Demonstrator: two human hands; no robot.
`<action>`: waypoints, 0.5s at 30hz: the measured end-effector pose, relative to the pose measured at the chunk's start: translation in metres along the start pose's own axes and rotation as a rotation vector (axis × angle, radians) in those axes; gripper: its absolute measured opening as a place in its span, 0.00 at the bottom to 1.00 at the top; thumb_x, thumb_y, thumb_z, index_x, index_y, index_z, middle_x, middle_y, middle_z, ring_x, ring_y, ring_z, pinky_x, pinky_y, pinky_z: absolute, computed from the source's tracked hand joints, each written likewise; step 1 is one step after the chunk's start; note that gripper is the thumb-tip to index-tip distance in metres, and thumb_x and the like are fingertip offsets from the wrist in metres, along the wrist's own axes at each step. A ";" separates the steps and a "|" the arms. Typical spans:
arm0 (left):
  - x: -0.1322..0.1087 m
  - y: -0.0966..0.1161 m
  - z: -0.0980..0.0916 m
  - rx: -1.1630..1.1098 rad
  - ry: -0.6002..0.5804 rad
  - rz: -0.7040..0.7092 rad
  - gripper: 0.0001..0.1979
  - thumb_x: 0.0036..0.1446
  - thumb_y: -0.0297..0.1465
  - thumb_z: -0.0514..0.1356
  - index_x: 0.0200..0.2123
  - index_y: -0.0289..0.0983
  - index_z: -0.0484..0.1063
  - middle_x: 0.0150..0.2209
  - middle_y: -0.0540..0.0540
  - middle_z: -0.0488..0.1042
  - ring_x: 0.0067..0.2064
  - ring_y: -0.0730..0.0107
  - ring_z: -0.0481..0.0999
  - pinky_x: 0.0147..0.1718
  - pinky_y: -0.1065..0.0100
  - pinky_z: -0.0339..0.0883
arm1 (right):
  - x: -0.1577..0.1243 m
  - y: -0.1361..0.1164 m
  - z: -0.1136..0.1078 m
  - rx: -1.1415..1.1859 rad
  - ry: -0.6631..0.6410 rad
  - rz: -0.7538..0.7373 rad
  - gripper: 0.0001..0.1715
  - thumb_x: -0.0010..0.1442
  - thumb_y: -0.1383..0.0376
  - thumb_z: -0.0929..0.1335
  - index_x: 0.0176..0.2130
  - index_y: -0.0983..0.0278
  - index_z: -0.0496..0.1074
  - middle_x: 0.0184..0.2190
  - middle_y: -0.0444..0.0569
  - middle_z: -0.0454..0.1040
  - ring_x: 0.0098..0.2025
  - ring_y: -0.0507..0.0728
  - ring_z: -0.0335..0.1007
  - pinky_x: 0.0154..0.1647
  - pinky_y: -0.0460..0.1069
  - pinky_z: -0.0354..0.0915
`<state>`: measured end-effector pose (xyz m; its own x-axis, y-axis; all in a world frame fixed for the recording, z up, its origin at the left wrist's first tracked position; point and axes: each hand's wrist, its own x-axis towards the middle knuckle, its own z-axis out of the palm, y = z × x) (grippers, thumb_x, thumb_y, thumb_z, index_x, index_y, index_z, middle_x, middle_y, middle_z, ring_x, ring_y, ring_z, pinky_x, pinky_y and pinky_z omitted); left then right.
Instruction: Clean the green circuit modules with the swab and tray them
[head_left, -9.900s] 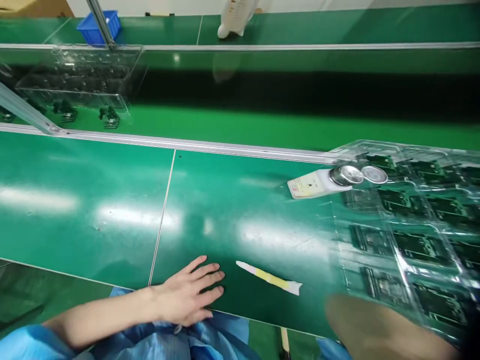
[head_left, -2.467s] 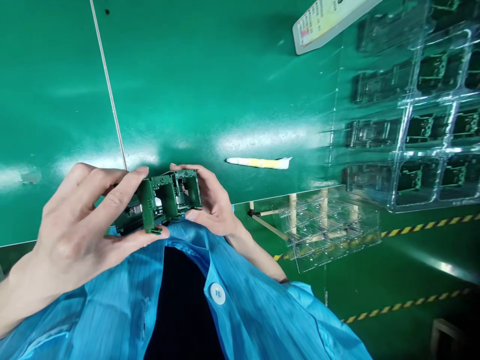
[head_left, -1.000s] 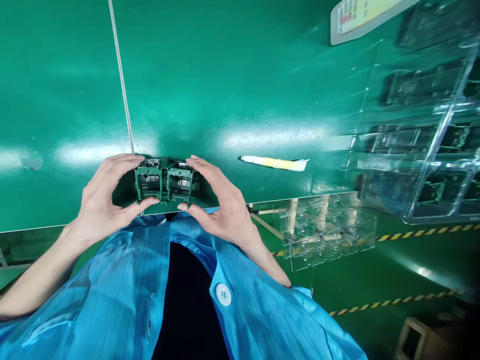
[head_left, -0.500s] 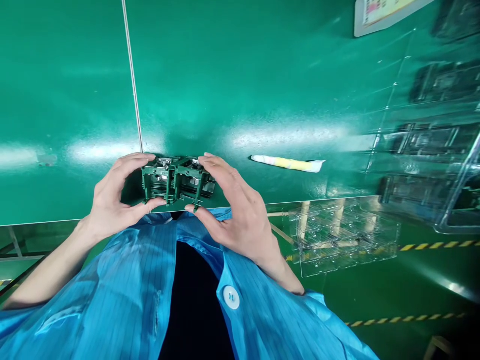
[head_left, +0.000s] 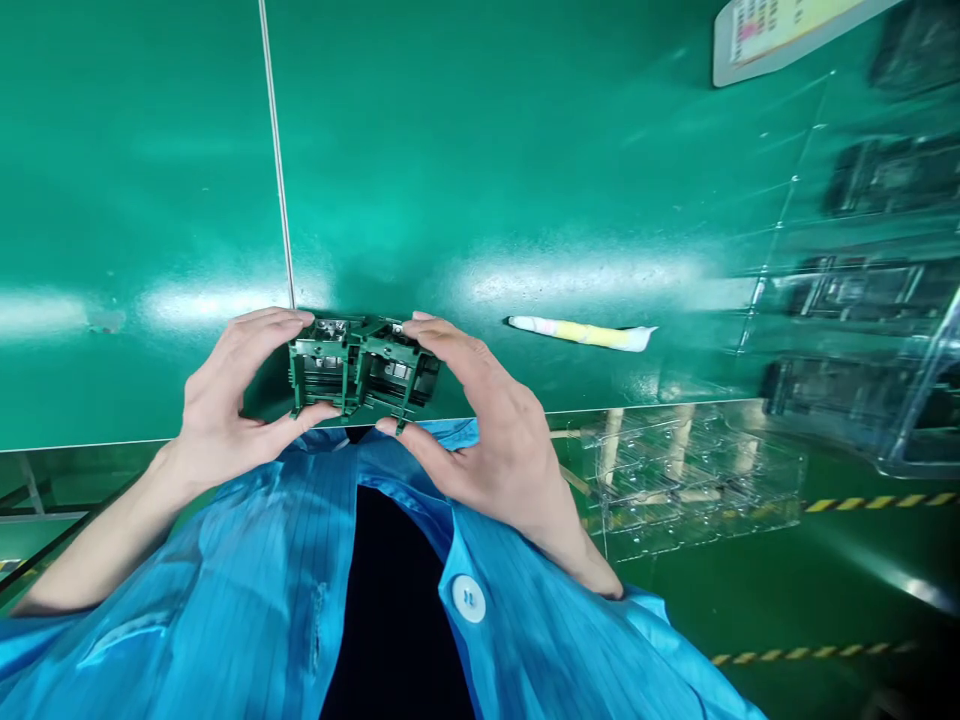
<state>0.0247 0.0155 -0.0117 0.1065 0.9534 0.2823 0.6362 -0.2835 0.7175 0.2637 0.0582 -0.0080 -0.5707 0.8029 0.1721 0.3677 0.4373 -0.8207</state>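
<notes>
Two dark green plastic frames with metal parts inside stand side by side at the front edge of the green table. My left hand [head_left: 240, 390] is closed round the left frame [head_left: 322, 368], fingers at its far side and thumb at its near side. The right frame [head_left: 397, 372] is gripped the same way by my right hand [head_left: 487, 420]. This right frame sits tilted against the left one, and they touch near the middle. The exact kind of these parts cannot be made out.
A white and yellow wrapped stick [head_left: 581, 333] lies on the table [head_left: 465, 150] to the right. Clear plastic trays [head_left: 697, 490] rest below the table edge. Dark parts [head_left: 862, 285] sit in a clear tray at far right. A labelled card [head_left: 780, 35] lies at the back.
The right frame has turned slightly and is more tilted against the left one, with a wider gap at the near side. The whole view has shifted a little.
</notes>
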 end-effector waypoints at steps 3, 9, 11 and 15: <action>0.005 0.006 -0.005 0.088 -0.038 0.051 0.31 0.54 0.38 0.72 0.59 0.43 0.68 0.50 0.42 0.78 0.52 0.54 0.79 0.52 0.53 0.77 | -0.005 0.010 0.004 0.090 0.034 0.023 0.30 0.66 0.62 0.70 0.63 0.61 0.61 0.62 0.57 0.71 0.67 0.64 0.66 0.67 0.63 0.69; 0.007 0.006 -0.007 0.055 -0.059 0.125 0.41 0.49 0.33 0.75 0.64 0.41 0.65 0.51 0.40 0.78 0.53 0.54 0.78 0.52 0.54 0.77 | -0.008 0.013 0.007 0.173 0.058 0.038 0.30 0.65 0.61 0.71 0.63 0.60 0.61 0.61 0.57 0.72 0.66 0.66 0.66 0.66 0.65 0.68; 0.007 0.006 -0.007 0.048 -0.059 0.120 0.41 0.48 0.33 0.76 0.64 0.41 0.65 0.51 0.40 0.78 0.53 0.55 0.79 0.53 0.54 0.77 | -0.008 0.013 0.008 0.183 0.070 0.032 0.30 0.65 0.61 0.71 0.62 0.60 0.61 0.61 0.57 0.72 0.66 0.65 0.66 0.66 0.64 0.68; 0.006 0.007 -0.008 0.059 -0.057 0.080 0.39 0.49 0.35 0.75 0.63 0.44 0.66 0.51 0.42 0.79 0.53 0.55 0.79 0.52 0.54 0.78 | -0.009 0.014 0.009 0.178 0.070 0.025 0.31 0.64 0.62 0.72 0.63 0.60 0.61 0.62 0.56 0.71 0.67 0.64 0.66 0.66 0.64 0.68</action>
<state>0.0236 0.0181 0.0002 0.2010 0.9326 0.2998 0.6677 -0.3544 0.6547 0.2668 0.0533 -0.0261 -0.5079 0.8418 0.1830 0.2423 0.3434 -0.9074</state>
